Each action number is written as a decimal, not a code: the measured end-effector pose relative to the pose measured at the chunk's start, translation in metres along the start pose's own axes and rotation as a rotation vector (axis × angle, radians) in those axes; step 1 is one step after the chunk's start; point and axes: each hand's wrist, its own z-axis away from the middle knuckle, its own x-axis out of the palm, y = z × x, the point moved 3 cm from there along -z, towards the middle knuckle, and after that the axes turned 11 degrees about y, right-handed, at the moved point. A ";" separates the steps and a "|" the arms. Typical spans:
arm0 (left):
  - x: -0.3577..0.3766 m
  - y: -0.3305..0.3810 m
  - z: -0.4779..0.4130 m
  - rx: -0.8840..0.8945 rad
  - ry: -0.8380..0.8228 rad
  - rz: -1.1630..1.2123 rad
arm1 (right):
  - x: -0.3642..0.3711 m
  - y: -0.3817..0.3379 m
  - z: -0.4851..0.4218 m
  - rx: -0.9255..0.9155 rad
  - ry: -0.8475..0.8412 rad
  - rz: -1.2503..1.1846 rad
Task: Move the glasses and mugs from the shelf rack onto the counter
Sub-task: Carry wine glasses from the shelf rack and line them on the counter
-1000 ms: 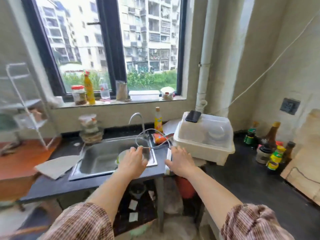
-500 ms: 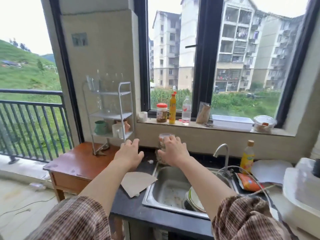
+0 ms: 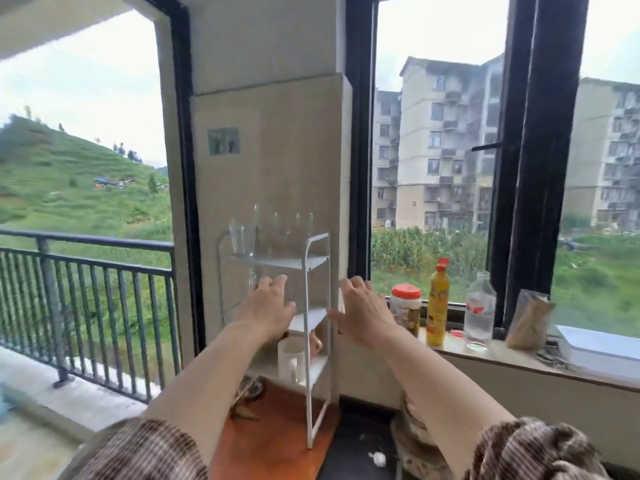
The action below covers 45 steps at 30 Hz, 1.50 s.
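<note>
In the head view, the left hand [image 3: 266, 308] and the right hand [image 3: 363, 311] are up in front of the white shelf rack [image 3: 294, 262], fingers straight and spread, gripping nothing. The glasses [image 3: 244, 237] stand on its top shelf, and a white mug [image 3: 292, 363] on the lowest one

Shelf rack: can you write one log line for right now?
step: reach | left hand: open, empty | right hand: open, empty | glasses: top of shelf rack | white mug: bottom shelf
</note>
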 end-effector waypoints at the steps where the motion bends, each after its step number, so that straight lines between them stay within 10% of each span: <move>1: 0.002 -0.007 -0.017 0.019 0.013 0.006 | 0.006 -0.003 -0.018 -0.008 0.012 0.009; 24: 0.098 -0.094 -0.341 0.064 0.088 0.444 | 0.132 -0.010 -0.333 0.322 0.132 0.020; 45: 0.084 -0.095 -0.351 0.213 0.380 0.677 | 0.120 -0.015 -0.342 0.436 0.349 -0.345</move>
